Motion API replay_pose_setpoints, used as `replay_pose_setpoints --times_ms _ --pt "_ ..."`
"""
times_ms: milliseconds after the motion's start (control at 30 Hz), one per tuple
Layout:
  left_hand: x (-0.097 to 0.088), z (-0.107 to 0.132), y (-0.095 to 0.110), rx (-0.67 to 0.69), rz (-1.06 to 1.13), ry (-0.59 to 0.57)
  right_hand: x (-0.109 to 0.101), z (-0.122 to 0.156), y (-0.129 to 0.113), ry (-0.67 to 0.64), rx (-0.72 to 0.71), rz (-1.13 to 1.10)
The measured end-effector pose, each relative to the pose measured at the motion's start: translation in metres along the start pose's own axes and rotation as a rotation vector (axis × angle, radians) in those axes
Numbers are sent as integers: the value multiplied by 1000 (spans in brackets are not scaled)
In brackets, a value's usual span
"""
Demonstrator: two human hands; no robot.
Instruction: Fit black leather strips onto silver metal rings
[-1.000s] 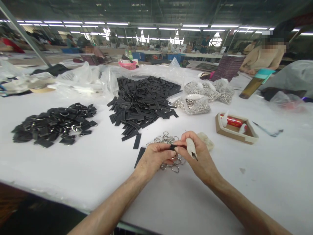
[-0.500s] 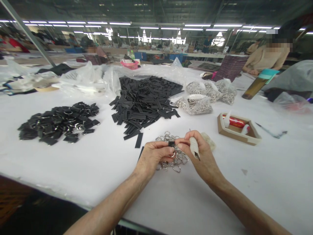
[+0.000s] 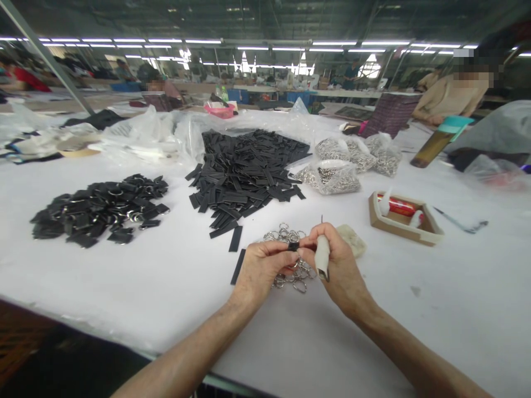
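My left hand [image 3: 261,271] and my right hand [image 3: 338,265] meet over a small heap of metal D-rings [image 3: 290,260] on the white table [image 3: 166,276]. Between their fingertips both pinch a small folded black strap piece [image 3: 293,246]. In my right hand there is also a white-handled tool [image 3: 322,255] with a thin metal tip pointing up. One loose black strap [image 3: 238,266] lies just left of my left hand.
A big pile of black straps [image 3: 244,171] lies in the middle, with a pile of strap-and-ring pieces [image 3: 99,207] at left. Bags of metal rings [image 3: 344,163] and a cardboard tray [image 3: 404,218] with a red tube sit at right. People work at tables behind.
The two hands stay together over the rings. The white-handled tool in my right hand has swung from slanted to nearly upright.
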State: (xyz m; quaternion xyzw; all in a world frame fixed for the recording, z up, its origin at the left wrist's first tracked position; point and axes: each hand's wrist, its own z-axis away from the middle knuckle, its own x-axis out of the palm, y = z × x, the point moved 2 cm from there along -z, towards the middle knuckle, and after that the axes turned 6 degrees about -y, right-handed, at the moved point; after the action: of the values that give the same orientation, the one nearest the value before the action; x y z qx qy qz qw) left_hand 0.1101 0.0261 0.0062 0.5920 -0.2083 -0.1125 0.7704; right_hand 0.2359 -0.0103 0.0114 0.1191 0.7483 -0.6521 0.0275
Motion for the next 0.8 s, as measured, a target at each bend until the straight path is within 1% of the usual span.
replay_pose_setpoints --times_ms 300,500,633,800 --pt "-3 -2 -5 -22 -1 -50 -4 -3 -2 -11 -11 41" --pt "0 -1 -6 18 47 -203 -5 -4 1 -30 -9 22" --pt "0 -2 -7 -9 93 -183 -3 -4 0 -19 -10 30" --pt "-1 -5 -9 -60 91 -133 0 -2 -2 -2 2 46"
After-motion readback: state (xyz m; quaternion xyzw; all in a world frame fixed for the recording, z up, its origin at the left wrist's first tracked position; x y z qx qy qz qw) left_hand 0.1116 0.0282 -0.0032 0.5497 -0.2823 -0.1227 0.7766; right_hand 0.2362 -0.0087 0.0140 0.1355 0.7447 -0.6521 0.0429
